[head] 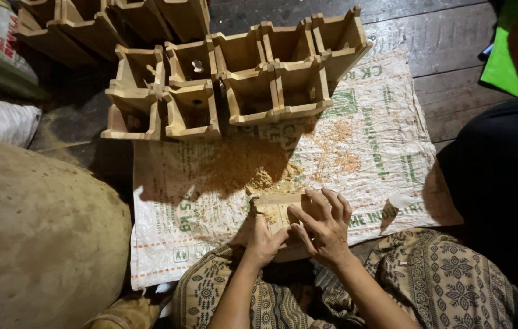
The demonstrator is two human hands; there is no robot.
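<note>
Both hands grip one wooden box [277,204] over a woven sack [368,146]: left hand [263,239] underneath, right hand [323,225] on top. Sawdust [259,170] lies just beyond it.

Head-worn view, steeply down, close over lap.

A dark plank floor [447,36] carries a printed woven sack [380,140] spread flat, sawdust [259,170] heaped on it, and rows of wooden boxes [240,73] along its far edge.

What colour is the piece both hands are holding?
Pale tan, bare wood. The wooden piece shows best in the head view, between the left hand and right hand.
</note>
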